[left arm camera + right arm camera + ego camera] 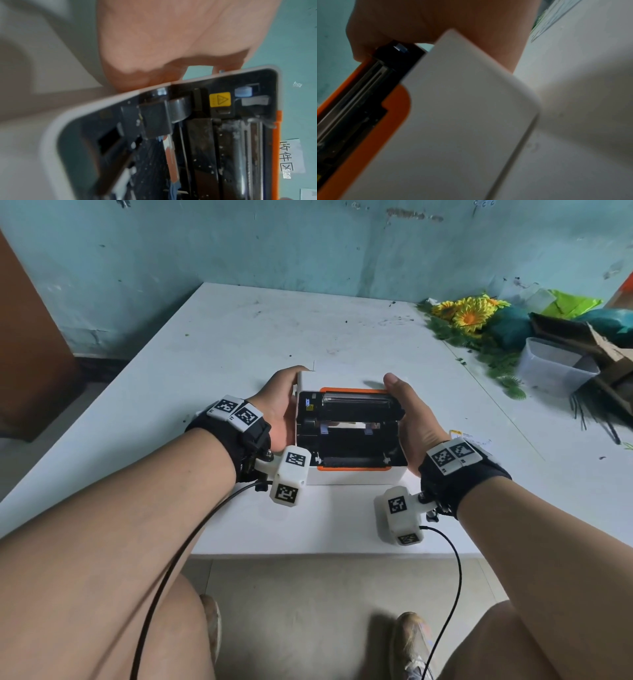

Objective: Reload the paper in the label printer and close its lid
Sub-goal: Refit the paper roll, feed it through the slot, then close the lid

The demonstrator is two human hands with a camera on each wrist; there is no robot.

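Note:
A white label printer (pixel 354 477) with orange trim sits near the front edge of the white table (pixel 239 344). Its lid (pixel 356 402) is raised and shows the black inside with the print bar. My left hand (pixel 281 409) grips the lid's left side, its fingers curled behind the white shell. My right hand (pixel 407 412) grips the right side, thumb on the orange rim. In the left wrist view my left hand (pixel 171 40) is against the lid edge (pixel 154 86), close to a yellow warning sticker (pixel 220 99). The right wrist view shows my right hand (pixel 419 20) above the lid's white shell (pixel 453 108). No paper roll shows.
Printed labels (pixel 469 436) lie on the table just right of my right wrist. Artificial sunflowers (pixel 466 313), a clear plastic tub (pixel 555 368) and torn cardboard (pixel 582 333) crowd the table's right rear. A teal wall (pixel 274 251) stands behind the table.

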